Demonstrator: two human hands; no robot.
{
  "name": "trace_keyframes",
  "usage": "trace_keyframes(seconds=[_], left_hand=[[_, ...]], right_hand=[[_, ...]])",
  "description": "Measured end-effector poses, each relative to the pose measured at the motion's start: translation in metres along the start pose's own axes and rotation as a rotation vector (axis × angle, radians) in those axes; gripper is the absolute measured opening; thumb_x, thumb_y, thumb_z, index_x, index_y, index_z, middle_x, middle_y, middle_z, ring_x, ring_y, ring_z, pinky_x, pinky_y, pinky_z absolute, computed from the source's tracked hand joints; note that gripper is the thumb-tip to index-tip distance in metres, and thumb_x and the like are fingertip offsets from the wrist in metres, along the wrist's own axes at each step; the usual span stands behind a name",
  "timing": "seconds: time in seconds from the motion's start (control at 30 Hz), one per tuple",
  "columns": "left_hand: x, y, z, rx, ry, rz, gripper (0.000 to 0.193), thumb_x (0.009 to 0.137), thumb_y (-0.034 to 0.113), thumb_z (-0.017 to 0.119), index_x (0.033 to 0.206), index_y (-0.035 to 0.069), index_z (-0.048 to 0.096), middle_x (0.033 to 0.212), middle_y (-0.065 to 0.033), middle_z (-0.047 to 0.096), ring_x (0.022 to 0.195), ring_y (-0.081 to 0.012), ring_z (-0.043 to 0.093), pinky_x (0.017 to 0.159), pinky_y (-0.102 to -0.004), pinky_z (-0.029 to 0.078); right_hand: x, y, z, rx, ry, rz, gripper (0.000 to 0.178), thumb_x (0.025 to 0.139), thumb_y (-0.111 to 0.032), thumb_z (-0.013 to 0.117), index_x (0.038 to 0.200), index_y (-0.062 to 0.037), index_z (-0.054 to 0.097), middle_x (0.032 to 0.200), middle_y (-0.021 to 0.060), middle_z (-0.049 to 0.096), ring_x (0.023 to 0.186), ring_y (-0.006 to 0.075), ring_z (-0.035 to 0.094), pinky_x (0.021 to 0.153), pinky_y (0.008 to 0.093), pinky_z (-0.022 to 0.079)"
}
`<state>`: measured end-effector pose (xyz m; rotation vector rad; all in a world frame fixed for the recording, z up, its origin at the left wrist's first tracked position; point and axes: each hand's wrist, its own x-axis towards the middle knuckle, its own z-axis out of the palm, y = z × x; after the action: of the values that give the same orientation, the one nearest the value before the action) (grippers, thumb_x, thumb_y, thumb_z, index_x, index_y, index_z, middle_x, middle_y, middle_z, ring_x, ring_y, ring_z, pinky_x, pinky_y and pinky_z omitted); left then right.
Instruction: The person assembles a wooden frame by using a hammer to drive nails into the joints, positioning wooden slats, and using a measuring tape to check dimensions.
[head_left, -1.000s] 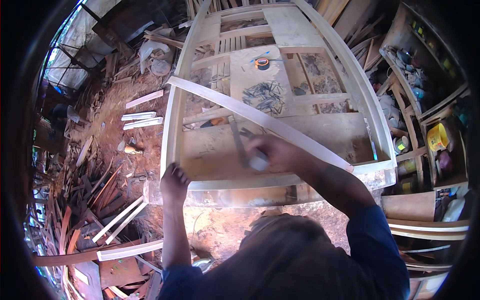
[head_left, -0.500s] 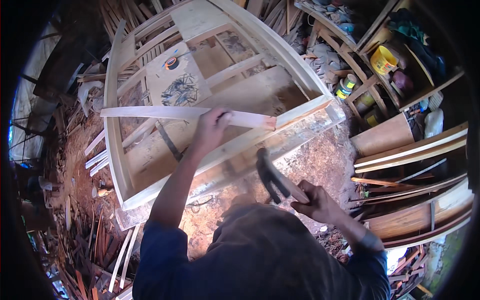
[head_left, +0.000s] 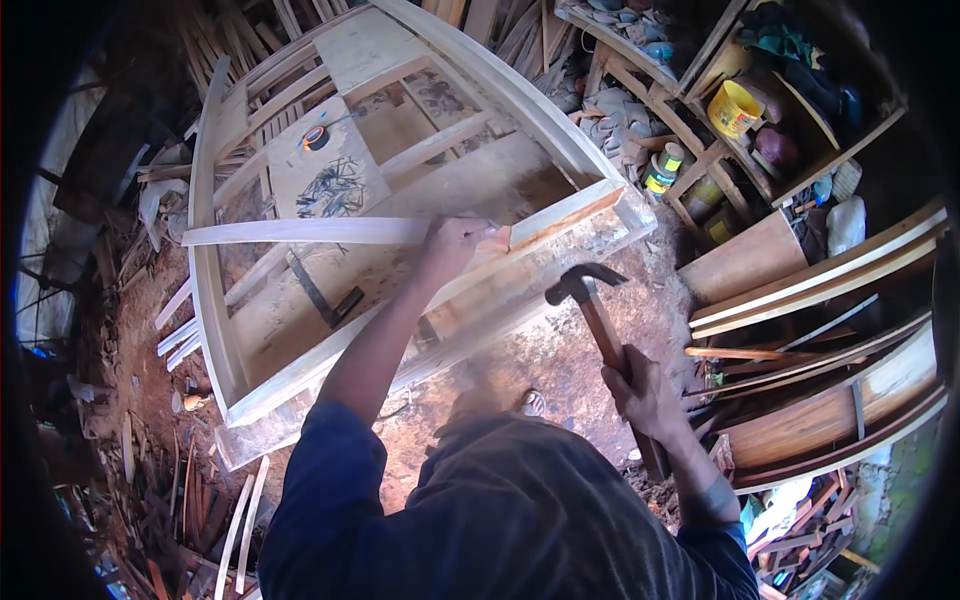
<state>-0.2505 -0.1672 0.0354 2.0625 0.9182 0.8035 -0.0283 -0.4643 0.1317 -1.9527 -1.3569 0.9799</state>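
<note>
A pale wooden strip (head_left: 310, 231) lies across the near part of a large wooden frame (head_left: 420, 328), its right end over the frame's near rail. On that end rests my left hand (head_left: 452, 248), fingers pinched together; anything small between them is too hard to make out. My right hand (head_left: 645, 393) is wrapped round the handle of a claw hammer (head_left: 600, 318), held upright to the right of the frame with its head pointing away from me. Inside the frame, a pile of dark nails (head_left: 336, 187) and an orange and black round object (head_left: 316, 138) lie on a board.
A dark bar (head_left: 312, 285) lies inside the frame's near left part. Shelves on the right hold a yellow bucket (head_left: 734, 109), cans (head_left: 664, 168) and stacked curved boards (head_left: 830, 275). Scrap wood (head_left: 190, 490) covers the ground at lower left.
My left hand has slid right along the strip to its end, its fingers now pinched. The hammer has swung from tilted left to upright, and my right hand has moved slightly.
</note>
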Motion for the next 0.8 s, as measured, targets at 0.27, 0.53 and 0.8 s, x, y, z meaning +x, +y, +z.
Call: trace_keyframes(seconds=[0.27,0.53,0.8], left_hand=[[-0.008,-0.011,0.002,0.029,0.062,-0.041,0.015,0.090,0.013,0.072,0.102,0.005,0.078,0.092,-0.0126,0.074,0.079,-0.0261,0.070,0.075,-0.0344,0.054],[0.000,-0.023,0.004,0.034,0.088,0.116,0.013,0.087,0.015,0.072,0.094,0.006,0.078,0.085,-0.0159,0.072,0.075,-0.0344,0.070,0.071,-0.0401,0.055],[0.020,-0.054,-0.068,0.475,0.091,0.128,0.032,0.096,0.030,0.061,0.093,0.003,0.078,0.097,-0.0170,0.074,0.098,-0.0343,0.068,0.100,-0.0450,0.047]], right_hand=[[0.057,-0.115,-0.023,-0.101,0.150,-0.339,0.024,0.100,-0.017,0.059,0.115,-0.0002,0.050,0.064,0.0219,0.062,0.061,0.0448,0.065,0.053,0.0493,0.048],[0.114,-0.086,0.002,-0.352,0.011,-0.265,0.022,0.099,-0.020,0.058,0.103,0.0001,0.052,0.071,0.0286,0.062,0.072,0.0512,0.063,0.060,0.0577,0.046],[0.094,-0.121,-0.019,-0.205,0.144,-0.158,0.021,0.097,-0.016,0.061,0.095,0.0011,0.050,0.067,0.0255,0.056,0.064,0.0489,0.057,0.056,0.0481,0.042]])
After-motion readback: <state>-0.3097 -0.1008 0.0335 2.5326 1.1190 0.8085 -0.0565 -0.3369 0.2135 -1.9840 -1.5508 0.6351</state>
